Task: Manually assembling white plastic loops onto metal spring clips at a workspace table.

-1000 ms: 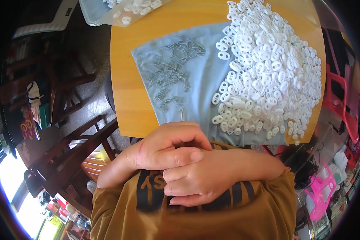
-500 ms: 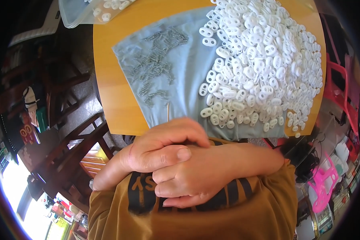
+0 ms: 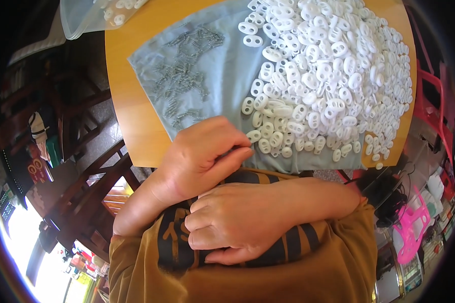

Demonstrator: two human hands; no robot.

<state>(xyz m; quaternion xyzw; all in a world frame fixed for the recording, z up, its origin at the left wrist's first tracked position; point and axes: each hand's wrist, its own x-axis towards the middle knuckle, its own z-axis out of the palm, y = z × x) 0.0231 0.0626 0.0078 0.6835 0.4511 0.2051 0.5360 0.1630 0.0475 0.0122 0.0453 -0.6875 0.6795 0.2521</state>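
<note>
My left hand [image 3: 210, 151] is lifted over the near edge of a grey-blue cloth [image 3: 227, 65]. Its fingers bend together toward the thumb, beside the nearest white pieces; whatever lies between them is hidden. Just below it, my right hand [image 3: 237, 219] rests against the front of the brown shirt [image 3: 237, 283], back turned up and fingers curled under, so its grip is out of sight. Small metal springs [image 3: 182, 76] lie scattered on the cloth's left part. To the right rises a big heap of white oval two-holed plastic pieces [image 3: 323, 76], resembling cord-lock bodies.
The yellow tabletop [image 3: 124, 111] shows around the cloth. A clear plastic bin [image 3: 81, 20] with more white pieces stands at the far left corner. Dark wooden chairs [image 3: 81, 197] are on the left. A red chair [image 3: 432, 111] and a pink plastic frame [image 3: 412, 227] are on the right.
My left hand has risen off my right hand and moved up toward the cloth. My right hand has shifted slightly left. The thin stick at the cloth's near edge is no longer visible.
</note>
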